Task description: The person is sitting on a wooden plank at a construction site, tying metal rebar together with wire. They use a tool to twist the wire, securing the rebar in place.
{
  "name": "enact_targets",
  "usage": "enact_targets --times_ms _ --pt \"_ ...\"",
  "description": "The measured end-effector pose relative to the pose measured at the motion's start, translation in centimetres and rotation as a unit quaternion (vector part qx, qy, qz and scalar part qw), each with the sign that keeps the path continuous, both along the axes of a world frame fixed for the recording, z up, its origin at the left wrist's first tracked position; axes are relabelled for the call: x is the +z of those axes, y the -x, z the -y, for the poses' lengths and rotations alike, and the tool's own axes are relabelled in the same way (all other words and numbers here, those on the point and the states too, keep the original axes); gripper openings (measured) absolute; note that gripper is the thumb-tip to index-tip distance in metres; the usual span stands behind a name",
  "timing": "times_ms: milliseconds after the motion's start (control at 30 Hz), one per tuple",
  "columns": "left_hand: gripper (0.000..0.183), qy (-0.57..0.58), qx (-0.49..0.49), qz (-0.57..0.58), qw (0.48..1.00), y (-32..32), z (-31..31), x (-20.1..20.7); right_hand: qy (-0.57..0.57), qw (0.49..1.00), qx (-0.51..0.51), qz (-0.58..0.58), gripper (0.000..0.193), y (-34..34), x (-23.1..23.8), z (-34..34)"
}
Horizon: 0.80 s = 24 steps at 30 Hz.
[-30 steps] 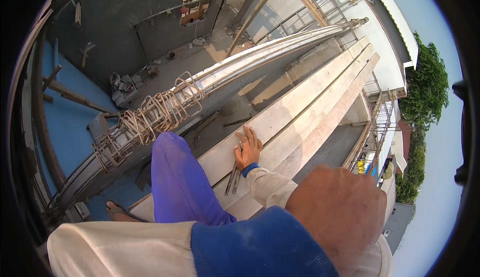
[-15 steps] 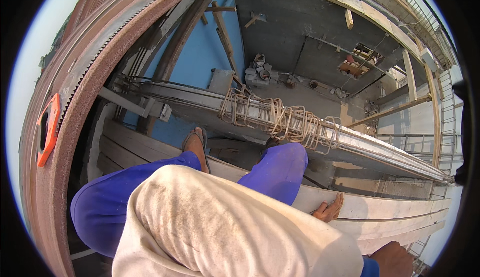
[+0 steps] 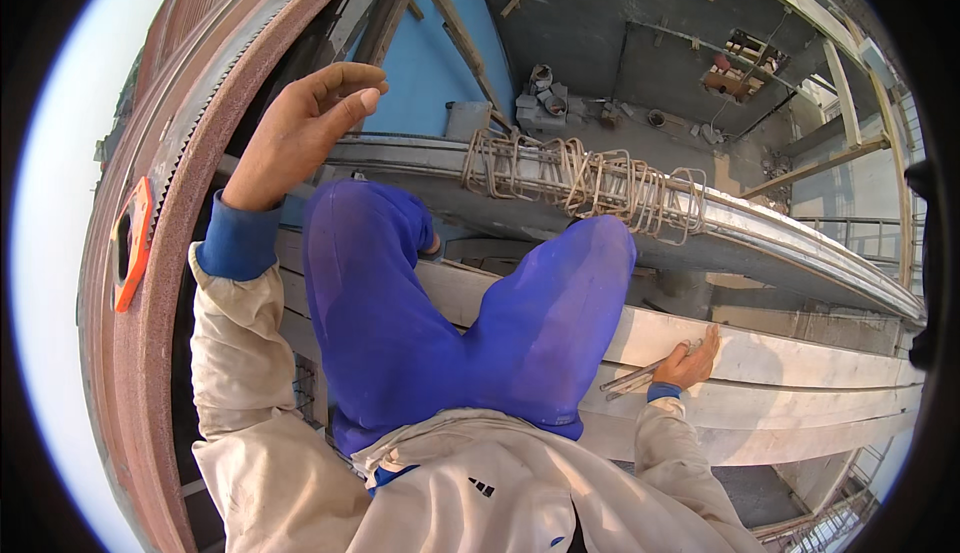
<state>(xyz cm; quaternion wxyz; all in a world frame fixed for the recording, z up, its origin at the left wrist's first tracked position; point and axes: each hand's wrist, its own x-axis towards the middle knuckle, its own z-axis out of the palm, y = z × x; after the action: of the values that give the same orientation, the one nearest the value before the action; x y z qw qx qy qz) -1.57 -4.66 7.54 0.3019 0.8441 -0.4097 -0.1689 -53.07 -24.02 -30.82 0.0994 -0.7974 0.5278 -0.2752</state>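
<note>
My left hand (image 3: 312, 125) is raised at the left, above my bent knee. Its fingers are loosely curved, the thumb is apart from them, and nothing shows between them. My right hand (image 3: 690, 363) rests on the pale boards (image 3: 765, 358) to my right, fingers stretched out. Several thin metal rods (image 3: 632, 380) lie at the heel of that palm; whether they touch it I cannot tell. At the far left, a handsaw with an orange handle (image 3: 146, 243) lies on a reddish-brown metal beam (image 3: 172, 193), its toothed blade running up along it.
Ahead of my knees, a bundle of bent steel stirrups (image 3: 590, 181) sits on a long pale ledge (image 3: 800, 240). Beyond it the space drops to a lower floor with buckets (image 3: 540, 78) and rubble. Timber props (image 3: 820, 168) stand at the right, beside a blue wall panel (image 3: 430, 63) at left.
My left arm, which crossed my body with its hand closed at lower right, has swung to the upper left. My right hand stays on the boards. The view has shifted.
</note>
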Motion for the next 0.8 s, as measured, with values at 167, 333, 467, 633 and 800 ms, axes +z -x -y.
enact_targets --times_ms 167,333,467,633,800 --pt "0.046 0.076 0.115 -0.274 0.952 4.3 -4.1 -12.1 0.007 1.000 -0.007 0.001 0.055 0.2 -0.7 0.1" --pt "0.051 0.052 0.174 -0.410 0.894 5.2 -4.4 -24.8 -0.034 0.996 -0.075 -0.042 0.059 -0.1 -1.8 -0.1" --pt "0.056 -0.004 0.200 -0.363 0.910 0.4 -2.6 -34.4 -0.070 0.985 -0.137 -0.076 0.058 -2.6 -0.6 -0.5" --pt "0.067 -0.089 0.215 -0.102 0.967 -6.8 1.3 -43.2 -0.098 0.991 -0.086 0.041 0.052 -10.3 3.9 -4.6" --pt "0.058 -0.067 0.210 -0.191 0.956 -7.3 3.3 -46.9 -0.110 0.986 0.110 0.051 0.038 -19.5 10.1 -9.3"
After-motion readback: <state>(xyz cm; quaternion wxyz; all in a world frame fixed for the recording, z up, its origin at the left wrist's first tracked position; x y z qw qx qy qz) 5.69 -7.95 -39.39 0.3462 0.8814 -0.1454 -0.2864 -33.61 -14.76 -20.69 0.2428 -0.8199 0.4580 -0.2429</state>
